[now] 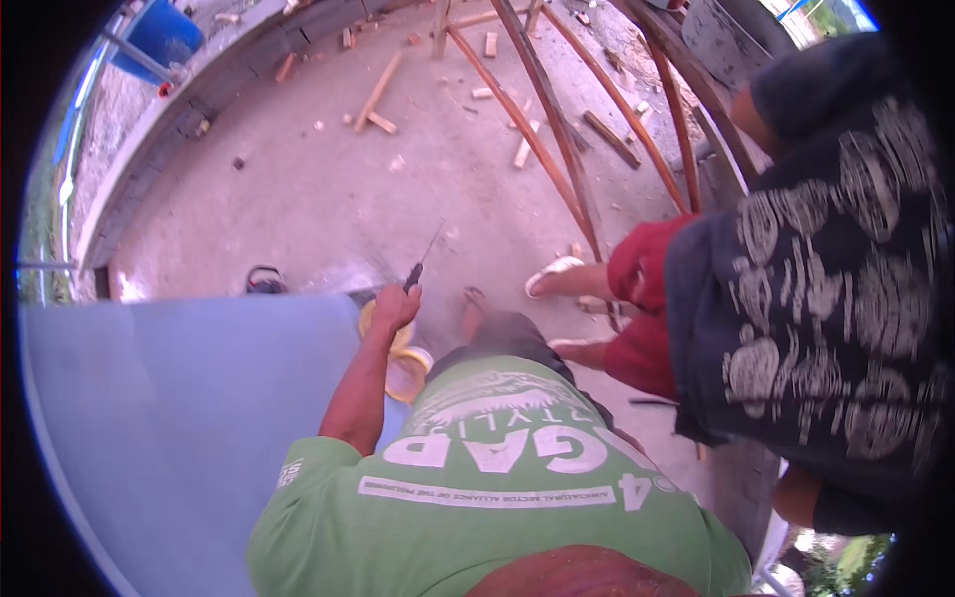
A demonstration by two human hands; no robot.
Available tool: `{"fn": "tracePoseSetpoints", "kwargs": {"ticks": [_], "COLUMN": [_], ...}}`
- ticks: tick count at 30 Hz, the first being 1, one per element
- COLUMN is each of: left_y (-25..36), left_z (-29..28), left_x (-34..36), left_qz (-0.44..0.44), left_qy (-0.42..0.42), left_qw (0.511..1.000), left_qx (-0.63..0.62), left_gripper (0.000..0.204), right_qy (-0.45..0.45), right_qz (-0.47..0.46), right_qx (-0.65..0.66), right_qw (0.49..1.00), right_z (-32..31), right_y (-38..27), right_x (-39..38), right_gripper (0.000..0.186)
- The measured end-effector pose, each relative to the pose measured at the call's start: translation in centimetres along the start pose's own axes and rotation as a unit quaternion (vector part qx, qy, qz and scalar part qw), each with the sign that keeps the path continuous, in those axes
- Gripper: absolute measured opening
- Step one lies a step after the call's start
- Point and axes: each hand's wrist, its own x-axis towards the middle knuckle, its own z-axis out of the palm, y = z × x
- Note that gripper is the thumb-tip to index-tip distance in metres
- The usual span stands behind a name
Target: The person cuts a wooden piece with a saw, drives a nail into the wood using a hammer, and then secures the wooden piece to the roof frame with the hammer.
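Note:
My left hand (396,303) is closed round the dark handle of a long, thin-bladed tool (426,257). Its blade points forward and right over the concrete floor; its exact kind is unclear. Below that hand, partly hidden by my forearm, are yellow-rimmed round containers (406,376), beside the edge of a large pale blue flat surface (189,418). My right hand is out of sight, behind my green shirt or the person next to me.
A person in a dark patterned shirt (826,298) and red shorts stands close on my right. Reddish metal bars (537,139) form a frame ahead. Wood offcuts (378,92) litter the floor (298,179). A black object (265,279) sits beyond the blue surface; a blue drum (159,40) stands far left.

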Motion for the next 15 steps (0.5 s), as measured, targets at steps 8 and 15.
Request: {"fn": "tracePoseSetpoints", "kwargs": {"ticks": [8,15], "left_y": [-5.0,-1.2], "left_z": [-9.8,-20.5], "left_x": [15.9,31.1], "left_qz": [-0.078,-0.087], "left_qy": [0.077,0.061], "left_qw": [0.994,0.975], "left_qx": [-0.008,-0.193], "left_gripper": [0.06,0.051], "right_qy": [0.067,0.107], "right_qz": [-0.046,-0.044], "right_qx": [0.053,0.095], "right_qw": [0.995,0.989], "right_z": [-15.0,-24.1], "right_y": [-20.8,-37.4], "right_x": [6.5,9.9], "right_gripper": [0.076,0.076]}}
